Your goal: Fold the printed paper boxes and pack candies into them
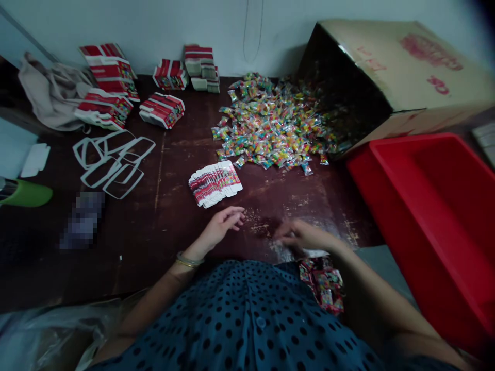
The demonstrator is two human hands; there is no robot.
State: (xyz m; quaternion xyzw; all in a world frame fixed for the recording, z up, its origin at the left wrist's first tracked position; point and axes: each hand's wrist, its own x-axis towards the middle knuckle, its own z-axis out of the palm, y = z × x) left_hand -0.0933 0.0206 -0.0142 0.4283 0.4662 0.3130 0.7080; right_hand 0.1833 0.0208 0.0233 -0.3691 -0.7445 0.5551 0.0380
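Note:
My left hand (225, 222) hovers over the dark table just below a fanned row of flat printed packets (215, 183). Its fingers are loosely bent and apart, with nothing seen in them. My right hand (296, 233) is smeared by motion near the table's front edge, so its fingers cannot be read. Below that hand, several filled printed packets (323, 286) lie in a heap beside my lap. Beyond both hands spreads a large pile of small clear-wrapped sweets (270, 123) in many colours.
A cardboard box (386, 67) lies on its side at the back right, open toward the sweets. A red tub (417, 221) stands at the right. Packet stacks (112, 77) line the back left, with white bands (116, 162) before them. A green cup (31, 193) is far left.

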